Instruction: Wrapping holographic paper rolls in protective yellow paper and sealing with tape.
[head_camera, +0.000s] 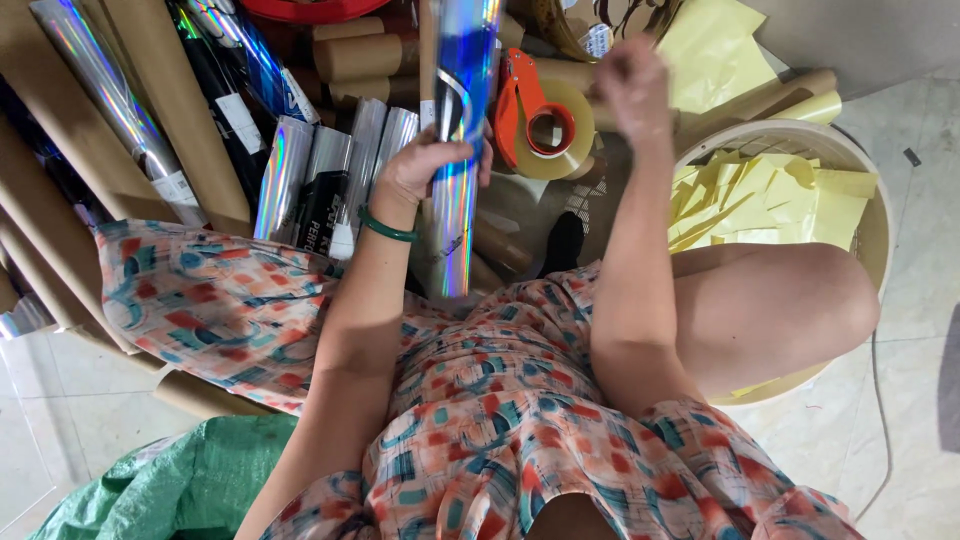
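Left hand (425, 165): wrapped around a shiny holographic foil roll (462, 130), fingers curled tight on its middle; a green bangle (385, 228) sits on the wrist.
Foil roll: held nearly upright in front of the body, its top end running out of the frame, its lower end just above the lap.
Right hand (630, 85): raised to the right of the roll and blurred; fingers look bunched together, but whether they pinch anything I cannot tell.
Tape dispenser (535, 120): orange, with a roll of clear tape, between the two hands and just beside the foil roll; whether the right hand touches it I cannot tell.
Basket (875, 240): round, pale, on the floor to the right, partly behind the knee (790, 310); yellow paper scraps (775, 200) fill it.
Yellow sheets (710, 50): lying above the basket, near the right hand.
Other rolls (300, 175): silver and holographic ones stacked to the left of the left hand.
Cardboard tubes (170, 100): long brown ones lying across the upper left.
Dress (470, 400): patterned in orange and teal, covering the lap.
Green bag (180, 480): on the tiled floor at the lower left.
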